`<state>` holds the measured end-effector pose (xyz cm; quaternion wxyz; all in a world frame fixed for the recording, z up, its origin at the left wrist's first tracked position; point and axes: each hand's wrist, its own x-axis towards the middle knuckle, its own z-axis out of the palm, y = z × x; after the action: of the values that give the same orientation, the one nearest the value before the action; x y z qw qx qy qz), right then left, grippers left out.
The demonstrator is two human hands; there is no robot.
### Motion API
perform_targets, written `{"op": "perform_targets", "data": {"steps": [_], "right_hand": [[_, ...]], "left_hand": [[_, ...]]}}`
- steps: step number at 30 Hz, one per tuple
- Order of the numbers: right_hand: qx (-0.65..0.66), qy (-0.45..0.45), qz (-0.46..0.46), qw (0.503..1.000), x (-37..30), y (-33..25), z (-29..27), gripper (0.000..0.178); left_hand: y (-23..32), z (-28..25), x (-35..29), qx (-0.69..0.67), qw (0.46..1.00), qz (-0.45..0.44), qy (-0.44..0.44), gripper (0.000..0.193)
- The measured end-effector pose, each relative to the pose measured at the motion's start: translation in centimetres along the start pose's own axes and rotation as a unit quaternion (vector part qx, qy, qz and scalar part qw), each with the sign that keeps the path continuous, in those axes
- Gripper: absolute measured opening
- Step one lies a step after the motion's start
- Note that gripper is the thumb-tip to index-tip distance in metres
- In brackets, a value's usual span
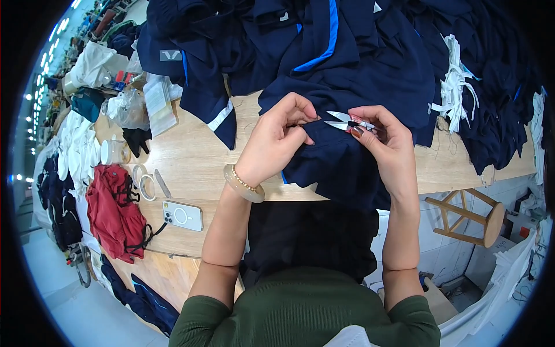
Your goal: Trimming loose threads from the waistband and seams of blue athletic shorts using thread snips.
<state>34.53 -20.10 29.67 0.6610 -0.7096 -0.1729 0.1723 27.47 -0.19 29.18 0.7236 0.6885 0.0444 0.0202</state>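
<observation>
My right hand (392,139) is closed around a small pair of thread snips (337,116), its two pointed silver blades apart and aimed to the left. The blades hover over the navy garment (341,162) that hangs over the near table edge. My left hand (272,139), with bangles at its wrist, pinches a bit of that dark cloth between thumb and fingers, just left of the blade tips. Whether a loose thread lies between the blades is too small to tell.
Navy garments with blue trim (332,43) heap along the table's far side. White strips (454,87) lie at the right. On the left are a phone (182,216), tape rolls (147,187), a red garment (114,214) and plastic bags (127,110). A wooden stool (493,224) lies right.
</observation>
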Motion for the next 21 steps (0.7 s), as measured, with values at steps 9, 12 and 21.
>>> {"op": "perform_targets", "data": {"steps": [9,12,21], "right_hand": [[0.004,0.010,-0.037,0.999,0.6,0.5,0.0,0.022],[-0.017,0.003,-0.037,0.999,0.6,0.3,-0.2,0.021],[-0.152,-0.075,-0.082,0.982,1.4,-2.2,-3.1,0.015]], "left_hand": [[0.2,0.5,0.3,0.049,0.999,-0.015,-0.010,0.025],[0.5,0.6,0.3,0.068,0.997,-0.044,-0.005,0.015],[0.6,-0.2,1.8,0.050,0.995,-0.082,-0.025,0.009]]}}
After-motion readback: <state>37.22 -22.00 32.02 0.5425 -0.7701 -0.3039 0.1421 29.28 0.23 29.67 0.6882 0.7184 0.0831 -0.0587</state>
